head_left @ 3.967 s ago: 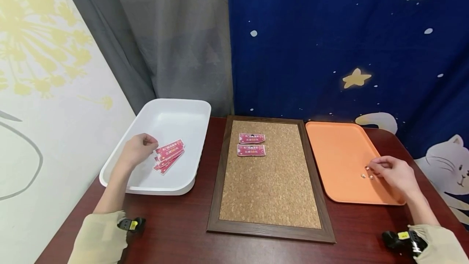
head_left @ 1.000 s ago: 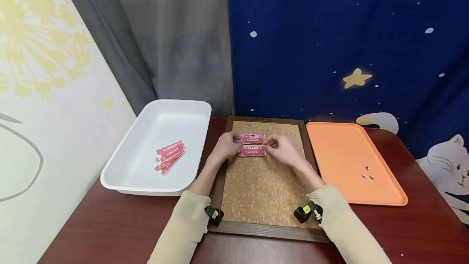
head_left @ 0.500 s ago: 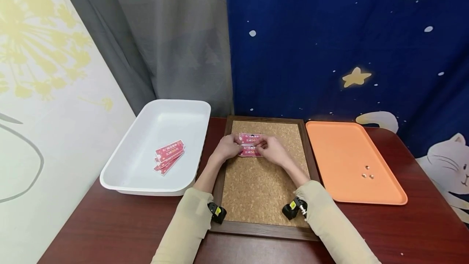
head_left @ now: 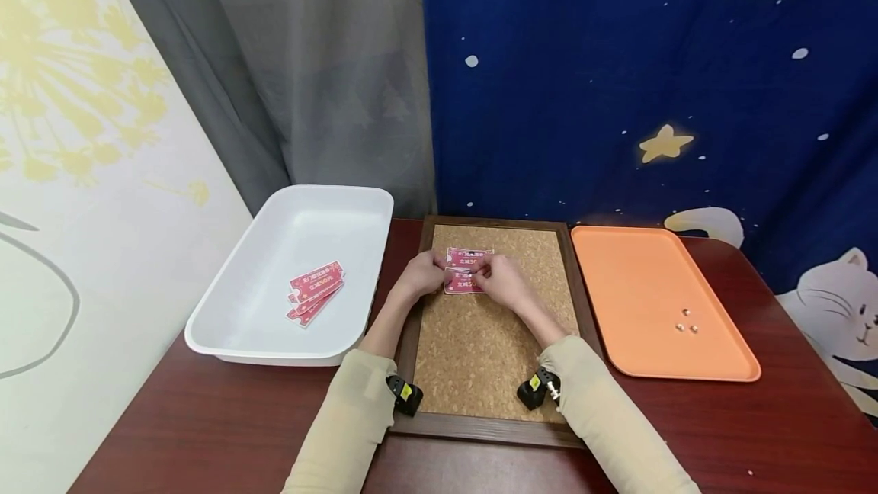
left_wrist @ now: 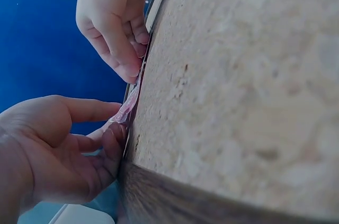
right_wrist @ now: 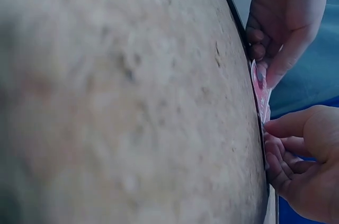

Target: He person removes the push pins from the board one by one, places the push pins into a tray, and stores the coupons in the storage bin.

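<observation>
R hand (head_left: 507,282) is sliding inward along lower coupon (head_left: 460,285) nr top edge of corkboard (head_left: 487,357), prob. adjusting it; L hand (head_left: 421,274) is pinching its left end. R fingers (right_wrist: 292,125) narrow, grip unclear.

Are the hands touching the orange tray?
No, the left hand and the right hand are both at the pink tickets on the cork board.

Behind my left hand (head_left: 424,274) and right hand (head_left: 504,282), between my forearms (head_left: 386,328), bare corkboard (head_left: 469,357) leaves room; leftward, the white tub (head_left: 329,229) (deeper than the orange tray (head_left: 645,288) rightward) blocks a low pass.
</observation>
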`<state>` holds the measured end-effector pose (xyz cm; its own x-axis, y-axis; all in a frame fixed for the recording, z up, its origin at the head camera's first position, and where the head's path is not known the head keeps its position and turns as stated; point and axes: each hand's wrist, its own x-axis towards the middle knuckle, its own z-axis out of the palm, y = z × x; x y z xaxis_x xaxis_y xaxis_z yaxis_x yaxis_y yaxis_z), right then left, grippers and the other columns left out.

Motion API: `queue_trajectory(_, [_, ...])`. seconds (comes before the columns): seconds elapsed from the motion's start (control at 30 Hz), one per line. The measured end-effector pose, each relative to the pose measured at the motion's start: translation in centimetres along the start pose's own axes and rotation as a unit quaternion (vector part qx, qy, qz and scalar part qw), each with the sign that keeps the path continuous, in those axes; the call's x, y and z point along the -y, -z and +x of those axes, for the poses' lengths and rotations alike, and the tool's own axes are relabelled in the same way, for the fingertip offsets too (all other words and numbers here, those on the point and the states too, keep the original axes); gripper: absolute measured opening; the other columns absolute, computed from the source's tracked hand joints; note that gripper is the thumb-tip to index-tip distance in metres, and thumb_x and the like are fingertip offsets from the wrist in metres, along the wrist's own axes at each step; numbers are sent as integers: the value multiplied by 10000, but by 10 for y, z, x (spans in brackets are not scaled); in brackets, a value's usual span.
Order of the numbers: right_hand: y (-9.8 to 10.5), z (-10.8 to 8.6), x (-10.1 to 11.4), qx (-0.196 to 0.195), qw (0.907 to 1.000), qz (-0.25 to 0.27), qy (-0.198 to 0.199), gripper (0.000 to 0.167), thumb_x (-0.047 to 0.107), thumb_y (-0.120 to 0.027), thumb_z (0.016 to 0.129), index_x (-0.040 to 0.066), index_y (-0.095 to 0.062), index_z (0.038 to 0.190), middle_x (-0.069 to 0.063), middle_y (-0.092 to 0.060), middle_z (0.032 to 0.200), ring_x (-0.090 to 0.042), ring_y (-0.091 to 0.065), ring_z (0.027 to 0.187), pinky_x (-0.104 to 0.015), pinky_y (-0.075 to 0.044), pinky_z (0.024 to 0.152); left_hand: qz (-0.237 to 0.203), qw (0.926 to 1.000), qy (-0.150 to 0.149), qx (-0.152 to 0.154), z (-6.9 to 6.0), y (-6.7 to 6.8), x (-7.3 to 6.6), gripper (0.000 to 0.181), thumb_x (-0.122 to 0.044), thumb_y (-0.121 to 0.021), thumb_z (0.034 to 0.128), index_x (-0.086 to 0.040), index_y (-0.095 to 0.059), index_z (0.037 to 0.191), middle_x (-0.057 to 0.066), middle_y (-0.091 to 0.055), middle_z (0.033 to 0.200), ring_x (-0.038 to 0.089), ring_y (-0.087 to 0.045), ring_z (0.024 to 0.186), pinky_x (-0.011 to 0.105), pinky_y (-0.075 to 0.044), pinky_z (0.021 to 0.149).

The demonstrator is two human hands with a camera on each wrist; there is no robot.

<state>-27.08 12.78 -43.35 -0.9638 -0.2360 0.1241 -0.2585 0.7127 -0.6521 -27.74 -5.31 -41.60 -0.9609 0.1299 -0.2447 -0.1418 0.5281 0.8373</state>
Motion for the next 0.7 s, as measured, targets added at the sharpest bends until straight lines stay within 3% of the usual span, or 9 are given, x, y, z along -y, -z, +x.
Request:
queue_trajectory(0.27, [-4,6,5,-50,9992,-246,-314,77,56,-682,901,8,-739,922,-32,-685,782,-118,-564,695,-303,-481,692,-21,10000,-46,85,0,1,2,113,-45,-674,924,-8,-570,942,62,-505,783,154,-465,629,257,-365,542])
queue_trajectory(0.7, [-2,8,6,-84,9987,-231,-440,108,45,-664,851,60,-692,747,22,-602,686,-117,-495,642,-260,-418,629,-89,9997,-171,144,0,4,6,91,-47,-675,919,-30,-608,859,59,-544,774,158,-507,645,266,-414,565])
